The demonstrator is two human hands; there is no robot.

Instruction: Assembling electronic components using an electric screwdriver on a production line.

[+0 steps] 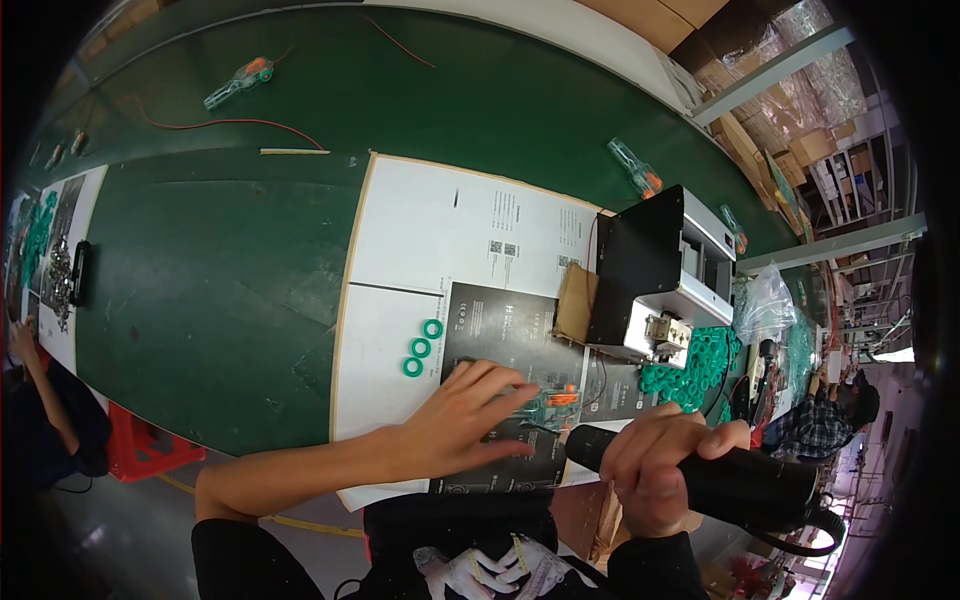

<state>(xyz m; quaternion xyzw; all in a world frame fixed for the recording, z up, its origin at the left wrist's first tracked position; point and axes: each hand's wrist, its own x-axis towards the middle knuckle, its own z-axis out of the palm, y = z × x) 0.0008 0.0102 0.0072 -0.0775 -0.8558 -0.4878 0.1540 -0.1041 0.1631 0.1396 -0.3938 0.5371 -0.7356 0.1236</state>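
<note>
My right hand [655, 465] is wrapped around a black electric screwdriver [755, 490], its front end pointing left and its cord looping at the rear. My left hand [470, 415] has its fingers and thumb apart, close to the left end of a clear plastic assembly with orange parts [558, 398]. Whether the fingertips touch that assembly I cannot tell. It lies on a dark printed sheet [500, 320], just beyond the screwdriver's tip. Three green rings [421, 347] sit in a slanted row left of the sheet, beyond my left wrist.
A black and silver box-shaped machine [650, 270] stands at right, with a brown cardboard piece [575, 303] against it. Beside it is a pile of green rings [695, 370]. More clear assemblies [635, 170] lie on the green table [220, 300]. Another person's arm [45, 385] shows far left.
</note>
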